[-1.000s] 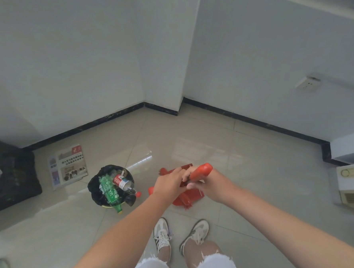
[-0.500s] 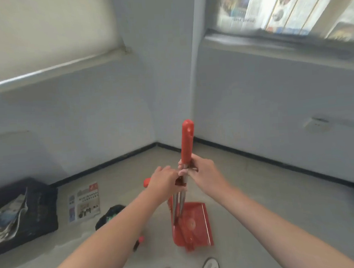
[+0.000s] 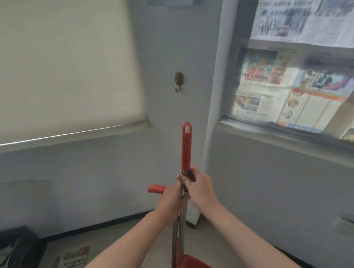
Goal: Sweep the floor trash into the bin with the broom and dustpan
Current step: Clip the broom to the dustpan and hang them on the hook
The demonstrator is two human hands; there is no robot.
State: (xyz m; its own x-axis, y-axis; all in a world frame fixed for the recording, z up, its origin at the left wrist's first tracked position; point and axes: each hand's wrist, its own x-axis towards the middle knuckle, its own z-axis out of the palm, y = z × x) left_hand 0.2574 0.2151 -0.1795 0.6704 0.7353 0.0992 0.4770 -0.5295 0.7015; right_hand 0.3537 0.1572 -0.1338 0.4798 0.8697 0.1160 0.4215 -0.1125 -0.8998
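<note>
I hold the broom and dustpan upright together in front of me. The broom's red handle, with a hanging hole at its tip, rises above my right hand, which grips the metal shaft just below it. My left hand grips the dustpan's shaft beside it, and the dustpan's curved red grip sticks out to the left. The red dustpan hangs at the bottom edge. The bin is out of view.
A brown wall hook is on the corner pillar above the broom tip. Newspapers cover the window on the right. A roller blind hangs left. A newspaper lies on the floor beside a dark bag.
My view has tilted up from the floor to the wall; the bin has left the view. Both hands have lifted the broom and dustpan higher, toward the hook.
</note>
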